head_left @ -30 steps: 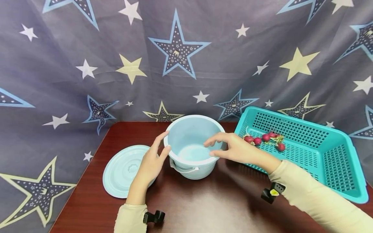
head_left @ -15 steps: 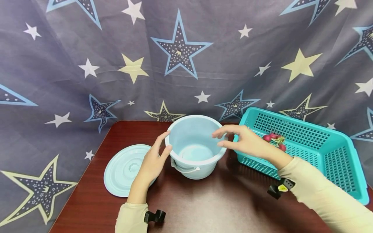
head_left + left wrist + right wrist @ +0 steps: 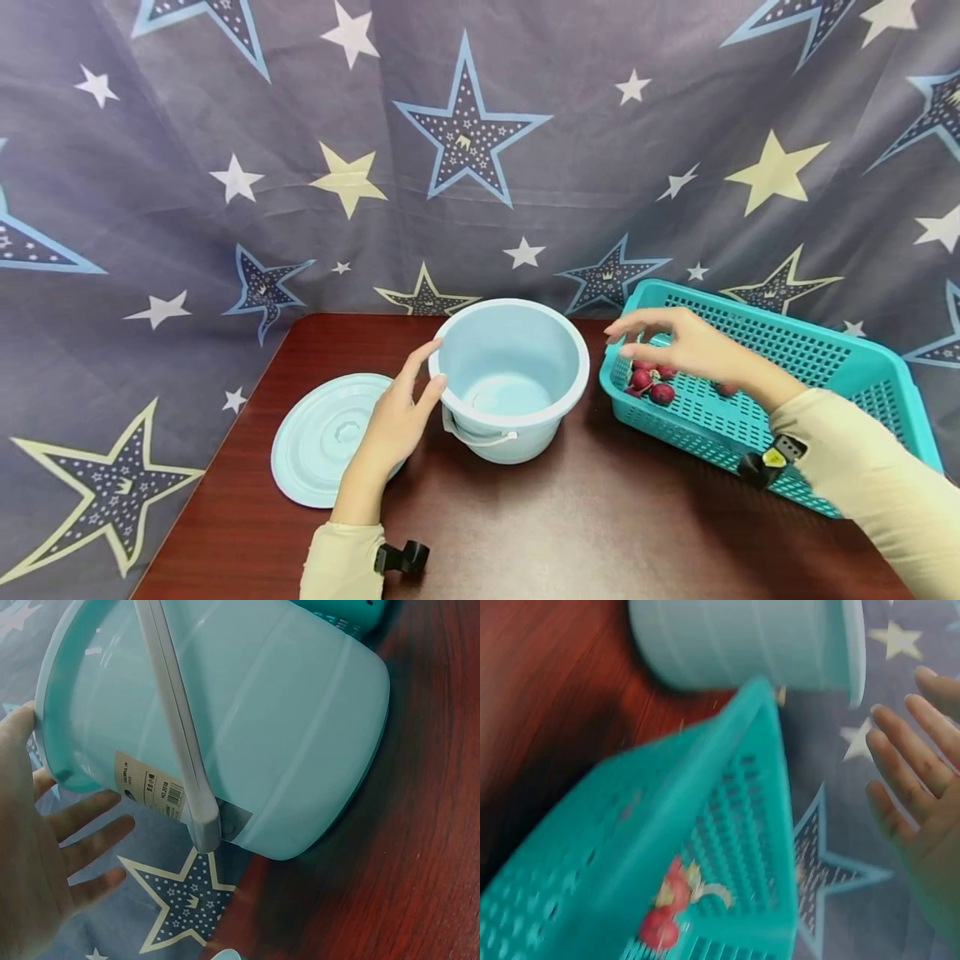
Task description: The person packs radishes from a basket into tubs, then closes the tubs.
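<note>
A round pale-blue plastic bucket (image 3: 536, 435) stands at centre; the left hand (image 3: 394, 421), fingers straight, touches its left rim, best lightly. Right, the right hand (image 3: 688, 343), loose-fingered and seemingly empty, hovers over red radishes (image 3: 662, 394) in a perforated turquoise plastic basket (image 3: 787, 328), whose edge it should clear. Bucket and basket stand close.

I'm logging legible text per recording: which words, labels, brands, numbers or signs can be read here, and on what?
"NO." on the label of the bucket; the digits after it look like "2018", but are blurred.
Other print and the barcode on that label: too small or blurred to read.
Yellow patch at the right wrist: any print unreadable.
Lid and basket: no readable text.
Backdrop: no readable words.
</note>
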The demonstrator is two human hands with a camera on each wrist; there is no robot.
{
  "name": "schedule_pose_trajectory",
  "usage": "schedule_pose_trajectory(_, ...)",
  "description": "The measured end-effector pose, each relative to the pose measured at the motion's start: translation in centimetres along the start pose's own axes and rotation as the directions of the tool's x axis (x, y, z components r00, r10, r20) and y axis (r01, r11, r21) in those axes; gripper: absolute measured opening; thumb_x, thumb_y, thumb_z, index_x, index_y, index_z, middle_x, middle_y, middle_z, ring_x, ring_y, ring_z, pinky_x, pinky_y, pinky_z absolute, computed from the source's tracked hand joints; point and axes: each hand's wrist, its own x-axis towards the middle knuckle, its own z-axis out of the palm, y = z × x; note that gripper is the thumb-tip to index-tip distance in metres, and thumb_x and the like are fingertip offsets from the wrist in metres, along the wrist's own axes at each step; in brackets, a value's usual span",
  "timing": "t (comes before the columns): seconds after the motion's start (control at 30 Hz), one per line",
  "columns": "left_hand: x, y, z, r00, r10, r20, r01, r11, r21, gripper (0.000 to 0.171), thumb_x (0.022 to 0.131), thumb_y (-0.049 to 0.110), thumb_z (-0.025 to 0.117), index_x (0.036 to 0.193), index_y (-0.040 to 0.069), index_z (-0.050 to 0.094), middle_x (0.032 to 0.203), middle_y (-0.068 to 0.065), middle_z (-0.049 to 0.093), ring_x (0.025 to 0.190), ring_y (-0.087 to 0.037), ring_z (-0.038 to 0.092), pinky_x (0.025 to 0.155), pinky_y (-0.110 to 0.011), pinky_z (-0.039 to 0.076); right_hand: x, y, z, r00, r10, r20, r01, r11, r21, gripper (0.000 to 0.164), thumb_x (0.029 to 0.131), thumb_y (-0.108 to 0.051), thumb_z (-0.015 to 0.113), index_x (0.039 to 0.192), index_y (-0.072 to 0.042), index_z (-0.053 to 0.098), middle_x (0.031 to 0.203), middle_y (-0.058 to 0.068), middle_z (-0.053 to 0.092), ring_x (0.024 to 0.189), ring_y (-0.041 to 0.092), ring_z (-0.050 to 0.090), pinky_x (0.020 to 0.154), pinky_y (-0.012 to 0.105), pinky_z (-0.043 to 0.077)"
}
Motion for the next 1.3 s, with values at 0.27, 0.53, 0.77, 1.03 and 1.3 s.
schedule_pose_trajectory(0.27, 0.0, -0.1, 0.0, 1.0, 0.007, 0.001, -0.007, 1.0, 0.003, 0.05, 0.103, 0.05, 0.045, 0.151, 0.044, 0.032, 0.156, -0.001, 0.036, 0.137, -0.037, 0.041, 0.102, -0.063, 0.035, -0.8, 3.7, -1.3, 0.996, 0.087, 0.025, -0.085, 0.992, -0.089, 0.028, 0.097, -0.023, 0.066, 0.123, -0.011, 0.068, 0.104, -0.002, 0.071, 0.094, 0.014, 0.064, 0.081, 0.036, 0.051)
schedule_pose_trajectory(0.53, 0.0, -0.2, 0.0, 1.0, 0.003, -0.006, -0.003, 1.0, 0.004, 0.049, 0.103, 0.047, 0.046, 0.15, 0.045, 0.032, 0.156, 0.0, 0.036, 0.137, -0.035, 0.041, 0.103, -0.062, 0.035, -1.0, 6.9, -1.9, 0.987, 0.136, 0.084, -0.122, 0.982, -0.146, 0.032, 0.093, -0.019, 0.071, 0.121, -0.005, 0.069, 0.107, 0.004, 0.071, 0.097, 0.022, 0.065, 0.076, 0.036, 0.053)
schedule_pose_trajectory(0.77, 0.1, -0.2, 0.0, 1.0, 0.004, -0.004, -0.004, 1.0, 0.01, 0.049, 0.104, 0.045, 0.047, 0.15, 0.045, 0.032, 0.155, 0.002, 0.037, 0.137, -0.031, 0.041, 0.104, -0.061, 0.035, -1.2, 9.2, -2.8, 0.957, 0.258, 0.13, -0.241, 0.962, -0.129, 0.036, 0.093, -0.022, 0.071, 0.124, -0.004, 0.066, 0.114, 0.013, 0.068, 0.099, 0.025, 0.065, 0.079, 0.042, 0.054)
schedule_pose_trajectory(1.03, 0.0, 0.0, 0.0, 1.0, 0.007, -0.015, -0.006, 1.0, 0.011, 0.048, 0.103, 0.045, 0.047, 0.15, 0.046, 0.033, 0.154, 0.001, 0.039, 0.137, -0.03, 0.041, 0.103, -0.061, 0.035, -1.2, 11.7, -2.9, 0.95, 0.283, 0.132, -0.268, 0.956, -0.122, 0.038, 0.092, -0.02, 0.072, 0.124, 0.0, 0.065, 0.115, 0.017, 0.068, 0.097, 0.025, 0.065, 0.079, 0.044, 0.054)
schedule_pose_trajectory(1.3, -0.1, 0.0, -0.1, 1.0, 0.002, -0.015, -0.002, 1.0, 0.016, 0.048, 0.103, 0.046, 0.048, 0.149, 0.046, 0.034, 0.153, 0.0, 0.041, 0.138, -0.029, 0.04, 0.104, -0.06, 0.035, -1.3, 13.5, -1.8, 0.943, 0.292, 0.16, -0.284, 0.956, -0.071, 0.04, 0.09, -0.015, 0.074, 0.123, 0.005, 0.064, 0.119, 0.025, 0.064, 0.094, 0.028, 0.069, 0.077, 0.043, 0.056)
